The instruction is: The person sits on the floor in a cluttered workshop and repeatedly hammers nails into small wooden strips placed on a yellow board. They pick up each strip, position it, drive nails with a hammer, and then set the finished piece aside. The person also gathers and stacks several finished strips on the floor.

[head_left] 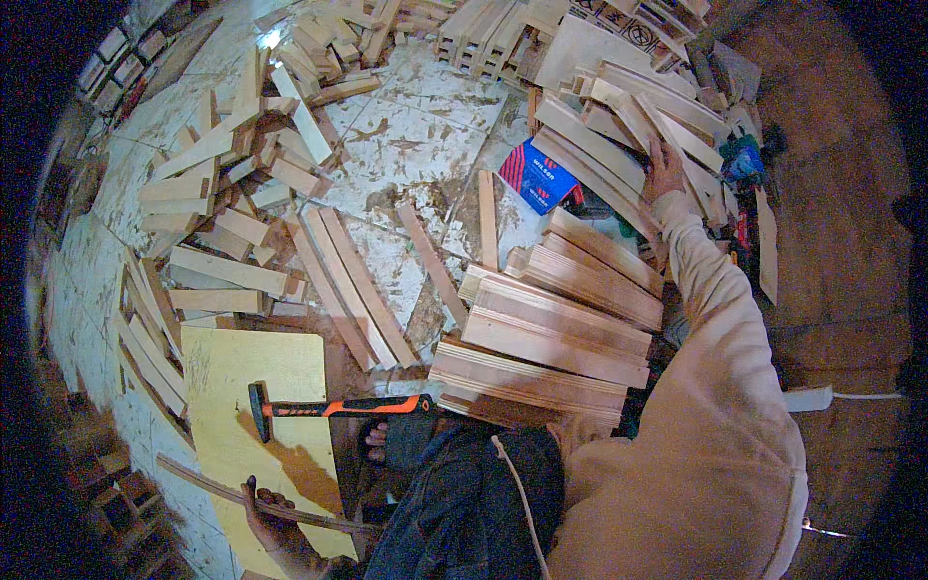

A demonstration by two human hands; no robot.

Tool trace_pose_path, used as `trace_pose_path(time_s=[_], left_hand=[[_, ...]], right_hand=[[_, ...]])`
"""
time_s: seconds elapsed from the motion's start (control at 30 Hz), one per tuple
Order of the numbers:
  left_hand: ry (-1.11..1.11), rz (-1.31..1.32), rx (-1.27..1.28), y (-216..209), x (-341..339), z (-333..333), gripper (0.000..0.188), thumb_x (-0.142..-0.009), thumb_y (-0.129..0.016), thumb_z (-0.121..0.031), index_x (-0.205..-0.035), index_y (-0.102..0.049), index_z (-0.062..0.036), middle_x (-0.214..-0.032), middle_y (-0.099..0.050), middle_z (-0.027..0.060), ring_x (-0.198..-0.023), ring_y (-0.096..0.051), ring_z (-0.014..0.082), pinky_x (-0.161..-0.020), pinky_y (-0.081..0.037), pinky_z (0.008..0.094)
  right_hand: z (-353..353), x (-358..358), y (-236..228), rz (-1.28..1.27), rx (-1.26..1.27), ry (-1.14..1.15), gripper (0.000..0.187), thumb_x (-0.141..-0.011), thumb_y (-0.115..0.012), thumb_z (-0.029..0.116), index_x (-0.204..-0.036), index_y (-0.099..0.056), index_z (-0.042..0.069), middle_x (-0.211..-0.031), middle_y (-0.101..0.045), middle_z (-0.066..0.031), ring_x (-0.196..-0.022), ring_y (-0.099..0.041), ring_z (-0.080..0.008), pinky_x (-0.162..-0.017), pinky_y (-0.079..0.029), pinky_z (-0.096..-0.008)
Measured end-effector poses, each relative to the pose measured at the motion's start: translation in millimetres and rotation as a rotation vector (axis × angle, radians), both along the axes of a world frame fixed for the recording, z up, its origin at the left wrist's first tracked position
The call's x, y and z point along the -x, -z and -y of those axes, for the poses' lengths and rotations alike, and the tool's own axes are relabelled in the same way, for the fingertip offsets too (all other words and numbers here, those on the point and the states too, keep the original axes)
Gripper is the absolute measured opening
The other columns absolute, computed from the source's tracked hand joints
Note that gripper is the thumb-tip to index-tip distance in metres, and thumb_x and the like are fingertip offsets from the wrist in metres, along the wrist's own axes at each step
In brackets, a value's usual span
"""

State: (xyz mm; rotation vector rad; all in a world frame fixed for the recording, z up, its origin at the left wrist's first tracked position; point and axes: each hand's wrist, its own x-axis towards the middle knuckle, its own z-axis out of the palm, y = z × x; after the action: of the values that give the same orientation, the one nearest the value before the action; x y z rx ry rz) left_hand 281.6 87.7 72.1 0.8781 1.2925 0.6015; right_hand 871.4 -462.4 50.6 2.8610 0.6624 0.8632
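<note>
My left hand [275,517] is closed round a long, thin wooden strip [208,483] at the lower left, over a yellow board [217,387]. A hammer [329,408] with a black and orange handle extends above that board, its handle end by my leg; its shadow falls on the wood. At the upper right my right hand [664,172] reaches into a heap of pale wooden slats [604,130], fingers bent over the edge of one slat. Nearer me, stacked grooved wooden pieces [551,333] lie beside my right arm.
Loose wood blocks [227,232] pile up on the left, with more slats [483,39] at the back. A blue and red box [537,176] sits by the slat heap. Several long slats [353,280] lie on the stained tile floor [406,135]. A white cable [865,396] is at right.
</note>
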Motion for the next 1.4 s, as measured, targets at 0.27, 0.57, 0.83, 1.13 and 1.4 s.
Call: trace_pose_path(time_s=[0.27, 0.57, 0.83, 1.13, 1.4], left_hand=[[0.025, 0.033, -0.019, 2.3, -0.5, 0.0, 0.038, -0.092, -0.057, -0.038, -0.115, -0.056, -0.0076, -0.067, -0.046, -0.0044, -0.053, -0.043, 0.0058, -0.047, -0.035, 0.0224], [-0.023, 0.014, -0.007, -1.5, 0.5, 0.3, 0.037, -0.092, -0.058, -0.036, -0.114, -0.055, -0.0064, -0.067, -0.047, -0.0037, -0.054, -0.044, 0.0066, -0.048, -0.037, 0.0226], [0.030, 0.052, 0.014, 0.4, 6.8, -1.8, 0.036, -0.095, -0.053, -0.035, -0.119, -0.054, -0.0075, -0.074, -0.048, -0.0040, -0.060, -0.044, 0.0057, -0.053, -0.037, 0.0216], [0.062, -0.015, 0.014, -8.6, 3.0, 2.7, 0.036, -0.096, -0.050, -0.031, -0.124, -0.053, -0.0071, -0.075, -0.047, -0.0038, -0.063, -0.044, 0.0061, -0.057, -0.038, 0.0219], [0.159, -0.027, -0.100, -11.7, -1.9, 10.0, 0.037, -0.097, -0.047, -0.027, -0.127, -0.051, -0.0072, -0.078, -0.046, -0.0030, -0.068, -0.045, 0.0068, -0.059, -0.039, 0.0212]], right_hand=[[3.0, 19.0, -0.7, -0.345, 0.119, 0.003, 0.063, -0.081, -0.063, 0.017, -0.139, -0.038, 0.021, -0.127, -0.049, -0.0127, -0.110, -0.053, -0.0359, -0.093, -0.044, -0.0445], [-18.0, 15.1, 23.8, -0.089, 0.102, 0.087, 0.060, -0.078, -0.060, 0.011, -0.135, -0.041, 0.012, -0.114, -0.055, -0.0149, -0.100, -0.056, -0.0374, -0.082, -0.050, -0.0455], [-12.1, 33.2, 65.4, -0.369, 0.149, 0.241, 0.041, -0.082, -0.058, 0.017, -0.121, -0.053, 0.006, -0.111, -0.058, -0.0160, -0.096, -0.057, -0.0364, -0.086, -0.047, -0.0468], [-20.1, 69.0, 162.3, -0.949, 0.130, 0.302, 0.043, -0.082, -0.061, 0.039, -0.109, -0.059, 0.005, -0.118, -0.054, -0.0165, -0.110, -0.050, -0.0374, -0.097, -0.039, -0.0488], [-30.5, 90.5, 137.6, -0.640, 0.327, -0.078, 0.045, -0.074, -0.072, 0.038, -0.108, -0.062, 0.010, -0.102, -0.064, -0.0128, -0.106, -0.056, -0.0304, -0.092, -0.042, -0.0449]])
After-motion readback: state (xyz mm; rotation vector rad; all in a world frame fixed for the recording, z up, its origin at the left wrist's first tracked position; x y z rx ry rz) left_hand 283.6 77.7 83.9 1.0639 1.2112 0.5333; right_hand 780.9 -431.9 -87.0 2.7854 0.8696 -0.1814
